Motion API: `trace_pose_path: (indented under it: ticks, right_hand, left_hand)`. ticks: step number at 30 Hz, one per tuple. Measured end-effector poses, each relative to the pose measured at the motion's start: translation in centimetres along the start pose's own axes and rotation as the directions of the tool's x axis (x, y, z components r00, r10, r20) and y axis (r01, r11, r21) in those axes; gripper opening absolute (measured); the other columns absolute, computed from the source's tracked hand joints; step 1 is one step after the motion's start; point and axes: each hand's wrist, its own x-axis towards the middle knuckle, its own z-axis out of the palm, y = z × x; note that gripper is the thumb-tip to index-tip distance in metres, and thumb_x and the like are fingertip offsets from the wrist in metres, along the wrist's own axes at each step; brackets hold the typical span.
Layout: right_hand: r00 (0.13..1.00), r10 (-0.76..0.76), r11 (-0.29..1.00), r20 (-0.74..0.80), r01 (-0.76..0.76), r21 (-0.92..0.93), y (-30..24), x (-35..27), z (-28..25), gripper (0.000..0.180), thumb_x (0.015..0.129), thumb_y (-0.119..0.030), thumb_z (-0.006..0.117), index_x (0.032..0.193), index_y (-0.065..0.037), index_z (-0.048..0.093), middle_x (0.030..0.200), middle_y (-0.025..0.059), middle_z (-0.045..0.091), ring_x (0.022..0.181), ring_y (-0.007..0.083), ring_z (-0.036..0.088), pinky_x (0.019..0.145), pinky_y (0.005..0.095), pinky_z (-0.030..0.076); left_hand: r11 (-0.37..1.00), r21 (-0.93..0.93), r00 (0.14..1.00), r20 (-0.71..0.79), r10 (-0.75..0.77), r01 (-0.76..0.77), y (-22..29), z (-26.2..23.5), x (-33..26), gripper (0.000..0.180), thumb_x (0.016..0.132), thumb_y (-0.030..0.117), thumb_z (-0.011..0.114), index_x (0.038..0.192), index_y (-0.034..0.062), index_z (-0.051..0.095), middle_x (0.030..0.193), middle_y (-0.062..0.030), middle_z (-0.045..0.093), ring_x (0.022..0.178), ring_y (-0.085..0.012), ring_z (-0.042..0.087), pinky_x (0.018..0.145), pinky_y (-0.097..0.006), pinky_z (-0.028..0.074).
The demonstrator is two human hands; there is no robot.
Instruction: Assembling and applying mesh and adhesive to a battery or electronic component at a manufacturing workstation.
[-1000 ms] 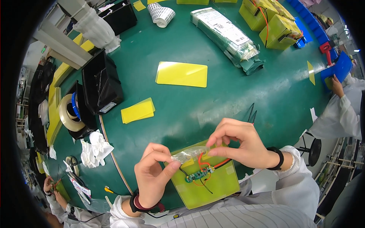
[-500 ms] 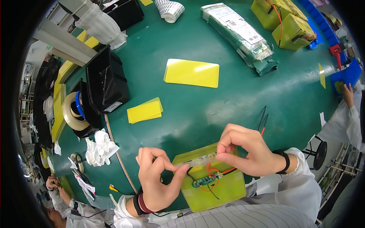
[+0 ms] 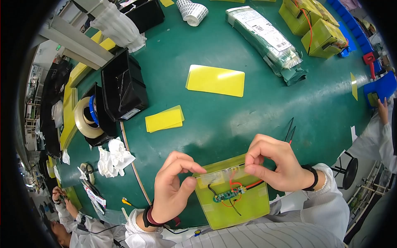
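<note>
A yellow-green wrapped battery pack [image 3: 250, 208] lies in front of me at the near edge of the table. On its upper face is a small green circuit board [image 3: 227, 194] with red, orange and black wires. A strip of clear tape [image 3: 216, 177] runs along the pack's far edge, between my hands. At the strip's left end, my left hand [image 3: 173, 188] has thumb and forefinger apart, with nothing visible between them. My right hand [image 3: 273, 163] pinches at the strip's right end; the tape inside that pinch is mostly hidden by the fingers.
Yellow sheets [image 3: 217, 80] and smaller yellow pieces [image 3: 164, 120] lie beyond the pack. To the left are a black bin [image 3: 124, 89], tape rolls [image 3: 85, 118] and crumpled white paper [image 3: 115, 159]. More wrapped packs [image 3: 324, 39] stand far right. A co-worker's hand [image 3: 383, 109] shows at right.
My left thumb and forefinger have parted from the tape's left end, which now lies lower against the pack. My right hand keeps its pinch. The whole view has shifted slightly.
</note>
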Motion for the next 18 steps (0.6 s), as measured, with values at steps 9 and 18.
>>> trace_pose_path:
  ticks: [9, 18]
  right_hand:
    - [0.997, 0.068, 0.992, 0.031, -0.064, -0.112, 0.2, 0.1, 0.0, 0.013, 0.088, -0.012, 0.075, 0.088, -0.004, 0.065, 0.077, 0.0032, 0.051, 0.069, 0.0150, 0.050, 0.058, 0.0291, 0.040]
    - [0.997, 0.067, 0.988, 0.037, -0.061, -0.141, 1.0, 0.5, 0.0, 0.020, 0.083, -0.016, 0.082, 0.079, -0.004, 0.066, 0.069, 0.0027, 0.043, 0.065, 0.0166, 0.044, 0.055, 0.0325, 0.035]
  left_hand:
    - [0.994, 0.077, 0.997, 0.000, -0.078, 0.077, -0.2, 0.8, -0.1, 0.019, 0.073, 0.000, 0.085, 0.079, 0.0037, 0.067, 0.081, -0.0032, 0.056, 0.078, -0.0169, 0.051, 0.072, -0.030, 0.039]
    - [0.983, 0.179, 0.999, 0.033, -0.044, 0.037, -0.6, 0.7, 0.2, 0.020, 0.074, 0.000, 0.083, 0.075, 0.0043, 0.064, 0.076, -0.0041, 0.054, 0.074, -0.0195, 0.049, 0.070, -0.032, 0.036]
